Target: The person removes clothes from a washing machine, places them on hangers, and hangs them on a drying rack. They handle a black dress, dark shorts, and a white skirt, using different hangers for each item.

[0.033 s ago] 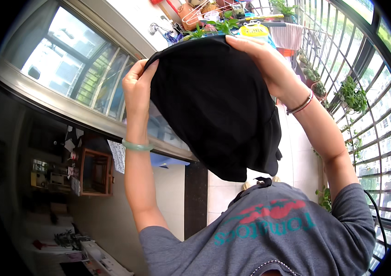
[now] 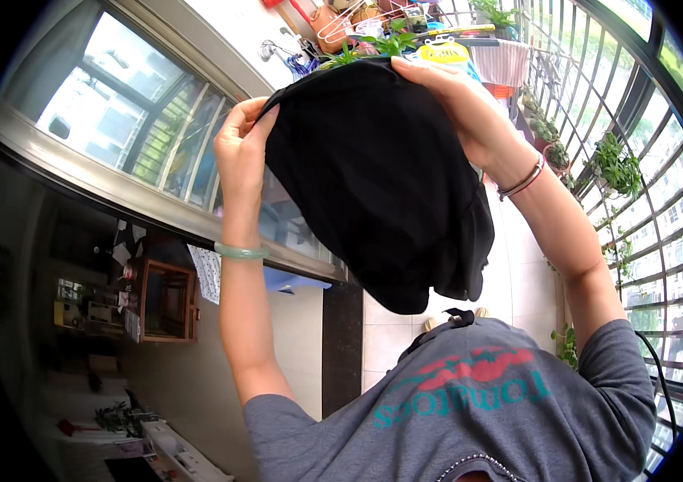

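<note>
Both of my arms are raised, and a black garment (image 2: pixel 374 177) hangs spread between my hands. My left hand (image 2: pixel 243 138) pinches its upper left corner between thumb and fingers. Along the top edge at the right, my right hand (image 2: pixel 464 108) grips the cloth, with its thumb hidden behind it. The fabric drops in loose folds toward my chest, and its lower edge splits into parts by a notch. I cannot make out exactly what kind of garment it is.
Beyond the garment stand potted plants (image 2: pixel 394 40), white hangers (image 2: pixel 340 26) and a striped cloth (image 2: pixel 502 66). A barred window grille (image 2: pixel 663 217) with a hanging plant (image 2: pixel 616 165) lines the right. Left are a sliding window frame (image 2: pixel 116 165) and an indoor room with a wooden cabinet (image 2: pixel 169 301).
The garment's top edge has risen slightly, and its lower folds have shifted a little. Both hands keep their hold in nearly the same places.
</note>
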Available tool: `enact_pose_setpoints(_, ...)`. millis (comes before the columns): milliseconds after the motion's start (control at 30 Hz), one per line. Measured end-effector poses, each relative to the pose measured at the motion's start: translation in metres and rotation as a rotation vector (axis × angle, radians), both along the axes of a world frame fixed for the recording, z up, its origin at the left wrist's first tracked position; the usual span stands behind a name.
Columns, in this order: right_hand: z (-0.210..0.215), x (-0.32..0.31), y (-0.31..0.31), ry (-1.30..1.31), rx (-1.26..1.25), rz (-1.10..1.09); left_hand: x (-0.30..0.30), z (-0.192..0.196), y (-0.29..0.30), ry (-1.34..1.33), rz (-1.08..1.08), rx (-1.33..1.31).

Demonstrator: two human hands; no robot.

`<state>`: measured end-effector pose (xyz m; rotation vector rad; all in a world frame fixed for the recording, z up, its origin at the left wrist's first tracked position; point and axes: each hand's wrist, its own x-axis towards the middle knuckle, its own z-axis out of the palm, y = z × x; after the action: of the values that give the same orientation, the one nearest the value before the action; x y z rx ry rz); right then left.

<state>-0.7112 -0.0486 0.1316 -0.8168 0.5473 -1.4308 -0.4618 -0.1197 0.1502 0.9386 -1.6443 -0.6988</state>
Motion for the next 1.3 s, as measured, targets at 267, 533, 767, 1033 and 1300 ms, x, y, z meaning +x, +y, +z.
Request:
enact_pose_setpoints(267, -0.013, 0.000, -0.021, -0.014, -0.050, -0.051, -0.038, -0.077, 0.053, -0.048, -0.234, 0.202)
enact_pose_setpoints(533, -0.012, -0.016, -0.032, -0.171, -0.046, 0.049, -0.030, -0.089, 0.040, 0.180, -0.510, 0.566)
enact_pose_setpoints(767, -0.018, -0.022, -0.032, -0.383, -0.062, 0.449, -0.063, -0.121, 0.041, -0.261, -0.300, 0.794)
enact_pose_setpoints(1033, -0.027, -0.076, -0.027, -0.489, -0.265, 0.429, -0.045, -0.124, 0.003, -0.200, -0.363, 0.438)
enact_pose_setpoints(1300, -0.074, -0.135, -0.061, -0.319, 0.019, 0.086, -0.015, -0.017, 0.024, 0.396, -0.341, 0.390)
